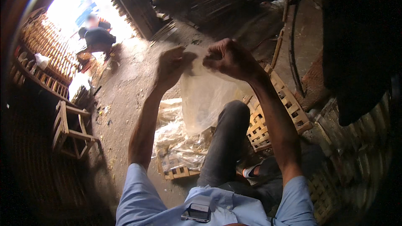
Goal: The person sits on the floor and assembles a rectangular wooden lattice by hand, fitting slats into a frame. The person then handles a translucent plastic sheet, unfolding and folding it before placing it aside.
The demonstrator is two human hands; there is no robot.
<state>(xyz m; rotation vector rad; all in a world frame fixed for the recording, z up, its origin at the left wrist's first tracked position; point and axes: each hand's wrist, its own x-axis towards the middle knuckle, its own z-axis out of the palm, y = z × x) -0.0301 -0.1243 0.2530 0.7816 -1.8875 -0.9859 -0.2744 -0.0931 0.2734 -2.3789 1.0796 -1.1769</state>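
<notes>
A thin, see-through plastic sheet or bag (203, 98) hangs in front of me; I cannot tell which it is. Its upper edge is pinched by my left hand (171, 65) and my right hand (231, 60), held a short way apart with the fingers closed. The lower part drapes down beside my bent knee (234, 117). Beneath it, a heap of crumpled clear plastic (178, 142) lies on a woven bamboo tray (166, 165) on the ground.
Another woven bamboo tray (289, 100) lies right of my knee. At left stands a small wooden stool (69, 132). Beyond the bright opening, a person (98, 37) bends low. Poles (284, 25) lean at the far right, and slatted bamboo (46, 42) lines the left.
</notes>
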